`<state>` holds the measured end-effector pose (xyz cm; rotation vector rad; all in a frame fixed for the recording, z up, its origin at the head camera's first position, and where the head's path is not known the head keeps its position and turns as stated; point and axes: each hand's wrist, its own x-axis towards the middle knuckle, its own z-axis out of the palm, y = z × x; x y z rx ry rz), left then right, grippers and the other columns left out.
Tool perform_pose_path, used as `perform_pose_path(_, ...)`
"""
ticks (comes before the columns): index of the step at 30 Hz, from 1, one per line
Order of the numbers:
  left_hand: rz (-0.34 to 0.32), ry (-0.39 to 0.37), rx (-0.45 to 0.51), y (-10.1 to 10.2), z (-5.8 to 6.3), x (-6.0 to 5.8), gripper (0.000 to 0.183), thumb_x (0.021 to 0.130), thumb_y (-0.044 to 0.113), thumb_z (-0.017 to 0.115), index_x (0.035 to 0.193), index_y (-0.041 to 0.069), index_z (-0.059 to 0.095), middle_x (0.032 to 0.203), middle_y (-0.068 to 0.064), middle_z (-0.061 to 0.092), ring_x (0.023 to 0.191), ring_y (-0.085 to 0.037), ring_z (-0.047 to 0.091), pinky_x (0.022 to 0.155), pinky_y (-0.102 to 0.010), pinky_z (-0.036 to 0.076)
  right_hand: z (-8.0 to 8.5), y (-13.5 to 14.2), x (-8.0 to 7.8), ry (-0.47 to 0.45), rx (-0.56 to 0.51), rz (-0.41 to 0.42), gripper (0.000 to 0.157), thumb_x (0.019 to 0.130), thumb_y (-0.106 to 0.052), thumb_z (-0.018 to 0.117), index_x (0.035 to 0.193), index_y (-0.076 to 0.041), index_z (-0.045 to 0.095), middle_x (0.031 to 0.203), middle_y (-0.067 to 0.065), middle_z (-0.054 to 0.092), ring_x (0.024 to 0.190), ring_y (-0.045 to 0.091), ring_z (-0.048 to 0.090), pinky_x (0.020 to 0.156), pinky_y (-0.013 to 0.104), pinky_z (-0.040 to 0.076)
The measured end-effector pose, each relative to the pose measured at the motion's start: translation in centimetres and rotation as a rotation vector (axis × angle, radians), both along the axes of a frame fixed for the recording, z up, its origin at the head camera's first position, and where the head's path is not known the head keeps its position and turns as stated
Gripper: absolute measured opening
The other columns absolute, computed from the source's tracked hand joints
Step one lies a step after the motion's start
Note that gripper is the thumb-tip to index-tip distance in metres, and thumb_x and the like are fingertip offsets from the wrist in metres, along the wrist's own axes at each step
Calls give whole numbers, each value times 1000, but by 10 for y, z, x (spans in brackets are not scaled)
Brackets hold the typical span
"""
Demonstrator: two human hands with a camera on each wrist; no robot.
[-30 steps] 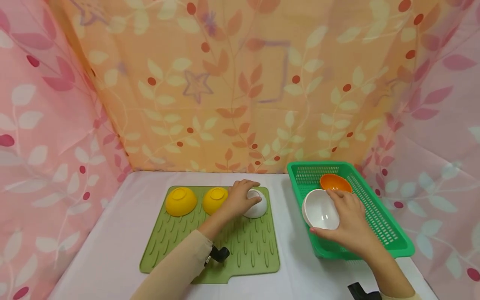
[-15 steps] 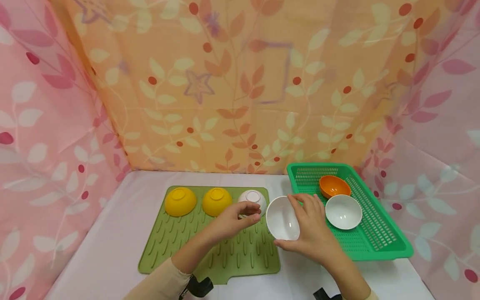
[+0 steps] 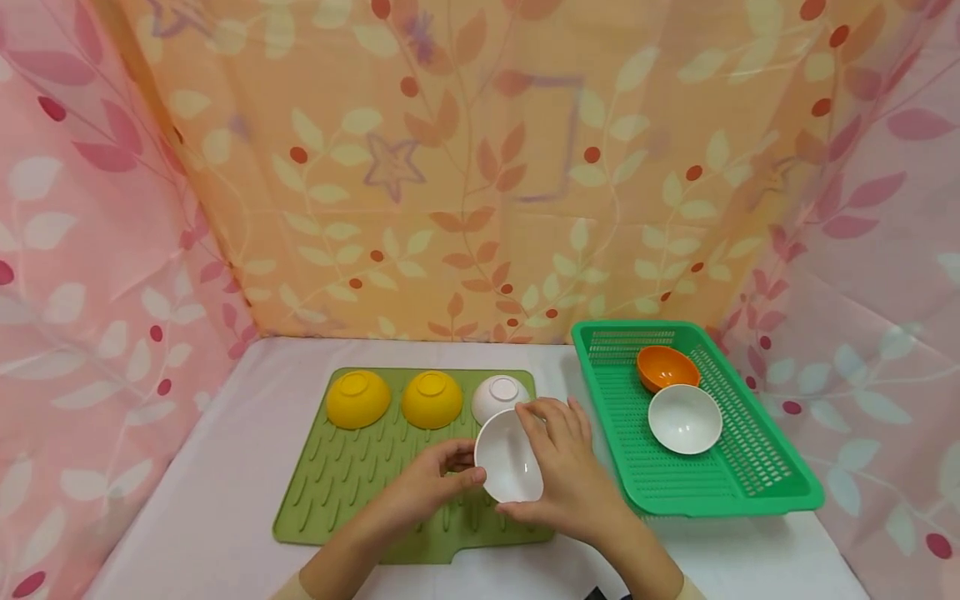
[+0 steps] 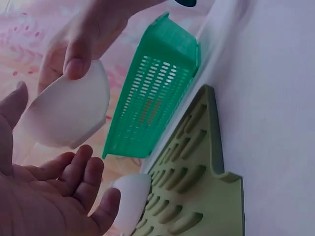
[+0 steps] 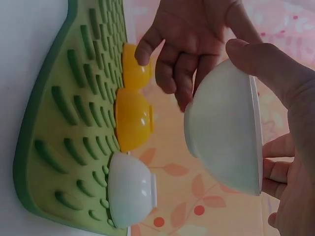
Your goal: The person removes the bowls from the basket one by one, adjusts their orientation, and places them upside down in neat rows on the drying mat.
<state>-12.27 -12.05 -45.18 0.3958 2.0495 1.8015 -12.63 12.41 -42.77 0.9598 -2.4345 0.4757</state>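
My right hand (image 3: 566, 475) grips a white bowl (image 3: 510, 462) by its rim, thumb on one side and fingers on the other. The bowl is tilted, its hollow towards the right palm and its foot towards my left hand (image 3: 431, 487). In the left wrist view the left fingers (image 4: 83, 172) are loosely bent and spread beside the bowl, holding nothing. Below both hands lies a green drying mat (image 3: 375, 508) with raised ridges. Along its far edge two yellow bowls (image 3: 357, 402) and another white bowl (image 5: 130, 189) rest upside down in a row.
To the right of the mat stands a green slotted basket (image 3: 720, 507). Inside it, an orange bowl (image 3: 666, 368) and a white bowl (image 3: 685, 421) lie hollow side up. Patterned curtains (image 3: 405, 250) enclose the white-covered table (image 3: 202, 467) at the back and sides.
The right hand has carried the white bowl left, out from over the basket to the mat. The left hand has let go of the upturned white bowl and drawn back towards the carried one.
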Motion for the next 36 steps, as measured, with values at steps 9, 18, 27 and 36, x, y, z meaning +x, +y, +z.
perform_pose_path(9,-14,-84,28,-5,-8,-1,56,97,37,71,139,2,58,129,-7,67,118,-23,60,103,-46,49,-4,-7,-3,12,24,14,120,55,-65,92,148,-4,47,144,12,45,138,31,37,120,62,13)
perform_pose_path(18,5,-100,90,-4,-8,1,61,99,35,69,146,1,50,135,-10,64,122,-23,58,107,-49,46,-9,-9,-5,117,-36,43,121,55,-65,91,149,-2,47,146,15,46,139,33,38,120,62,16)
perform_pose_path(27,150,-46,128,-1,-7,1,59,89,29,81,135,3,53,123,-10,58,112,-25,53,93,-37,47,-13,-8,-4,96,-118,46,124,60,-76,84,151,-2,43,148,15,46,141,36,36,120,60,14)
perform_pose_path(36,338,354,-171,-6,-3,-3,71,65,28,99,124,24,59,124,6,56,122,-29,50,108,-56,38,-13,0,-8,-256,-294,-61,106,74,-62,84,155,-13,38,155,7,41,145,30,32,115,60,29)
